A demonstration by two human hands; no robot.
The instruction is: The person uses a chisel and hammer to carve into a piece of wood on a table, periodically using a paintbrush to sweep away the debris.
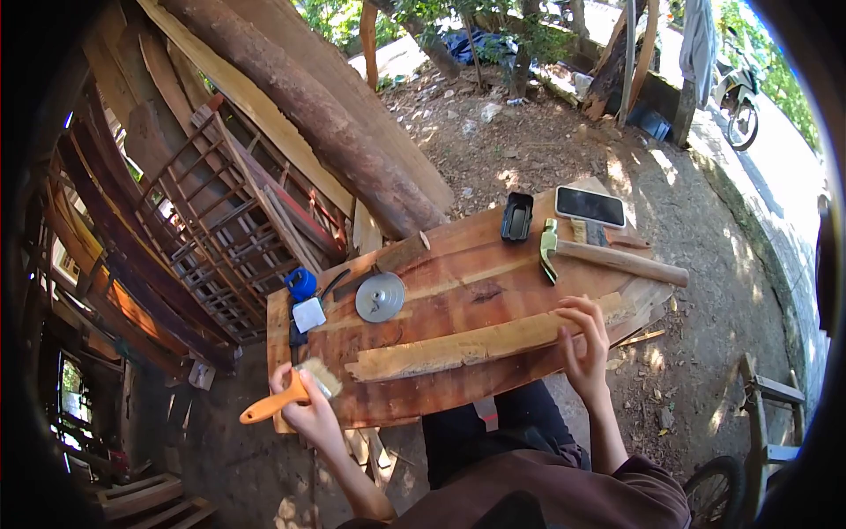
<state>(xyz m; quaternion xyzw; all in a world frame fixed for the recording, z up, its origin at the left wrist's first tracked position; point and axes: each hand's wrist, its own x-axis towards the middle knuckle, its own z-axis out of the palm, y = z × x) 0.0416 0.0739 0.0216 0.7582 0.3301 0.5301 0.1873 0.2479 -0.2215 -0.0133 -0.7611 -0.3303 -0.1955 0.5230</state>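
My left hand (310, 416) is closed round the orange handle of a paintbrush (275, 406), off the table's left front corner. The brush's pale bristles point up and to the right. A long rough-edged strip of wood (476, 342) lies along the near side of the wooden table (441, 300). Over its right part, my right hand (585, 348) is raised with fingers apart and nothing in them. Beyond that hand lies a claw hammer (608, 257) with a green head and wooden handle.
On the table's left are a metal disc (380, 297), a blue round item (300, 283) and a white square piece (308, 314). At the back right sit a black tray (517, 217) and a phone (589, 206). Planks and a log (308, 115) lean at the left.
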